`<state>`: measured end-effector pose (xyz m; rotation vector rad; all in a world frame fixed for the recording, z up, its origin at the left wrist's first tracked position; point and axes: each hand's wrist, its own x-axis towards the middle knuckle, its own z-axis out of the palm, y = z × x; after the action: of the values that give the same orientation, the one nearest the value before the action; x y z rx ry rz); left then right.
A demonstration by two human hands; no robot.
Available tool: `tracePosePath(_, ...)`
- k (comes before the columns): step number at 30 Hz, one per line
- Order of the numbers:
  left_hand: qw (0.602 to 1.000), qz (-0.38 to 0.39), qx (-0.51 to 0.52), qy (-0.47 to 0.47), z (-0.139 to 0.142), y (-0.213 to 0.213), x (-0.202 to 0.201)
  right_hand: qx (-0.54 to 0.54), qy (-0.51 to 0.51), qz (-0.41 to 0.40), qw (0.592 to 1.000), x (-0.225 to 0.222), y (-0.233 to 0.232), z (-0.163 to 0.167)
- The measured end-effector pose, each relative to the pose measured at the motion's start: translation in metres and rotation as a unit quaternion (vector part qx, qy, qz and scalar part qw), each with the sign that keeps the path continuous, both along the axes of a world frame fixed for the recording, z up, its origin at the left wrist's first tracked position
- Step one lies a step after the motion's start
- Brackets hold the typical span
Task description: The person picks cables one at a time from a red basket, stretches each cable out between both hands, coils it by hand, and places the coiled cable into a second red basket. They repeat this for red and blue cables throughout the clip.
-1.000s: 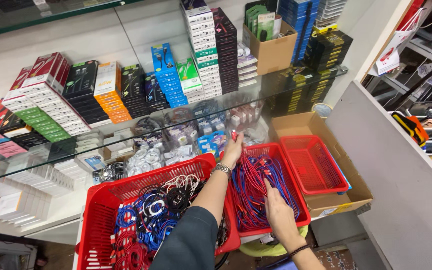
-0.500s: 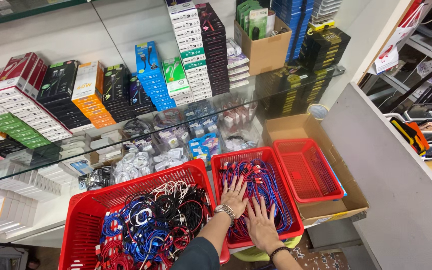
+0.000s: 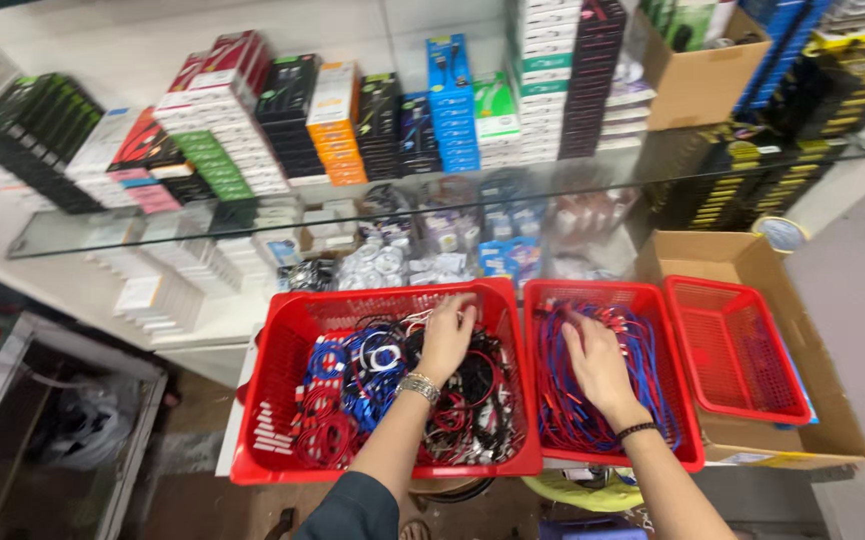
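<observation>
L hand [image 3: 447, 338] shifted from middle basket [image 3: 652, 300] into big red basket [image 3: 282, 340] at 9 o'clock, fingers spread apart on mixed cables [image 3: 352, 375]. R hand [image 3: 597, 362] stayed flat, open, on red/blue cables [image 3: 632, 350]. Sorting btw. baskets likely; nothing gripped.

The left hand [image 3: 447, 338] reaches into the big red basket [image 3: 282, 400], fingers down among coiled cables [image 3: 372, 380] in blue, red, black and white near the basket's far right corner. The right hand [image 3: 597, 365] lies palm down on a pile of red and blue cables [image 3: 642, 350] in the middle basket [image 3: 682, 450]. A smaller red basket [image 3: 732, 350] sits in a cardboard box [image 3: 812, 420] at the right, seemingly bare inside. Stacked boxes [image 3: 332, 120] line the glass shelf [image 3: 552, 195] above.
</observation>
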<state>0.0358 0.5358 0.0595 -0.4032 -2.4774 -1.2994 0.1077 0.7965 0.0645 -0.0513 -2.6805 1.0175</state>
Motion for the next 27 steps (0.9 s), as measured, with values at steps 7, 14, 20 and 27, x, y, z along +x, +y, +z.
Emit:
tracePosePath(7, 0.934, 0.286, -0.145, -0.157, -0.045, -0.177, 0.016, -0.121, -0.135, 0.229, 0.956, -0.03, -0.126, 0.024)
tracePosePath(14, 0.909, 0.029, -0.278, -0.308, -0.07, -0.228, 0.055, -0.139, -0.19, 0.337, 0.912, -0.053, -0.192, -0.005)
tracePosePath(20, 0.894, 0.093, -0.333, -0.286, -0.089, -0.207, 0.068, -0.104, -0.248, 0.334, 0.903, -0.063, -0.214, -0.021)
tracePosePath(27, 0.936, 0.014, 0.108, -0.336, -0.007, -0.214, 0.035, -0.231, -0.278, 0.314, 0.878, -0.069, -0.218, 0.006)
